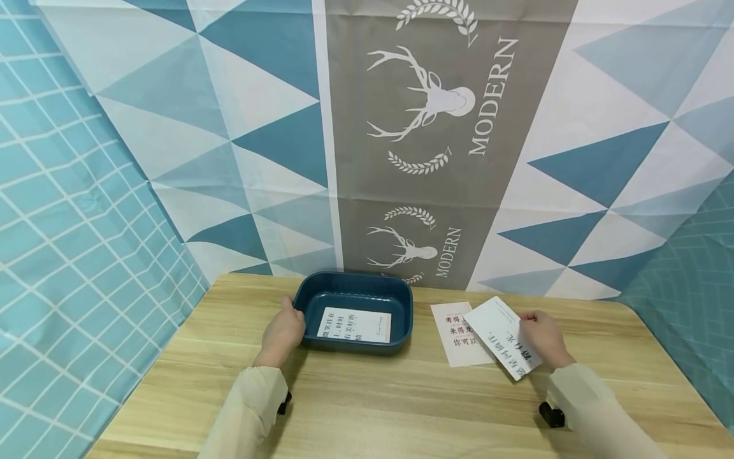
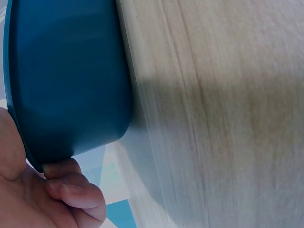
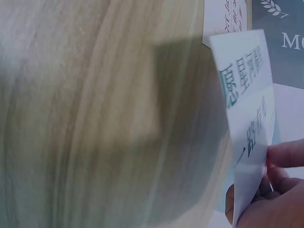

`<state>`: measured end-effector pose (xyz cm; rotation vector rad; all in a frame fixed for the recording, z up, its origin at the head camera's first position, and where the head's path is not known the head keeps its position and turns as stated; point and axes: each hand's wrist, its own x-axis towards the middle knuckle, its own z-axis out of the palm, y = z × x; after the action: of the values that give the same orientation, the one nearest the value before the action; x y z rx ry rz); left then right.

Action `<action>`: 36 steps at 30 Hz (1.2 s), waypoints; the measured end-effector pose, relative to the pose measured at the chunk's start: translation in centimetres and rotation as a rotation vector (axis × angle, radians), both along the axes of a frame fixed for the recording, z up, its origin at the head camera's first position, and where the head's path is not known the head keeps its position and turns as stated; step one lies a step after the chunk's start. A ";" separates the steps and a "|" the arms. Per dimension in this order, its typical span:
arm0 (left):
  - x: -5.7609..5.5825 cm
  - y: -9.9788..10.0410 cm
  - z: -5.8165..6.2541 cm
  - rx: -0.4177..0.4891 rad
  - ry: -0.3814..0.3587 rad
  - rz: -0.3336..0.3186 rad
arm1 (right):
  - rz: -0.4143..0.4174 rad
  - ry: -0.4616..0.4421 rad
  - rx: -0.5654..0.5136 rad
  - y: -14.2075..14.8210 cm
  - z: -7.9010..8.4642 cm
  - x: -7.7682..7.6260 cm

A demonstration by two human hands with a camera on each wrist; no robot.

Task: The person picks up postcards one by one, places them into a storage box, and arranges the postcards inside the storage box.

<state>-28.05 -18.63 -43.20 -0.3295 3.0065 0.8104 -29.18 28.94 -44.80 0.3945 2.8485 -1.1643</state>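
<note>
A dark blue rectangular basin (image 1: pixel 354 347) stands near the back of the wooden table, and a white card with dark characters (image 1: pixel 367 324) lies inside it. My left hand (image 1: pixel 283 331) grips the basin's left rim; in the left wrist view its curled fingers (image 2: pixel 78 190) hold the rim's edge. My right hand (image 1: pixel 541 338) pinches a white card with grey-green characters (image 1: pixel 500 335) by its right edge. That card is tilted above the table and partly covers another card with red characters (image 1: pixel 453 344), which lies on the wood.
The wooden table (image 1: pixel 367 414) ends at the back against a cloth (image 1: pixel 424 191) with triangles and deer heads. Blue-green cloth (image 1: pixel 69 223) with white lines hangs at the left. A teal cloth (image 1: pixel 688 268) hangs at the right.
</note>
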 end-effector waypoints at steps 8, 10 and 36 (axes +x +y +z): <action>-0.1 0.0 0.0 -0.005 -0.010 0.006 | 0.122 0.021 0.014 -0.4 0.7 -0.2; -0.1 -0.1 -0.1 -0.006 -0.005 0.006 | 0.157 0.026 0.015 -0.6 0.9 -0.2; -0.2 0.0 0.0 0.011 -0.020 0.007 | 0.340 0.091 0.055 -3.0 3.1 -1.0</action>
<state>-28.24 -18.60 -43.21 -0.3465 2.9834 0.8183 -30.19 25.92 -41.73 -0.1431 2.8720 -1.0632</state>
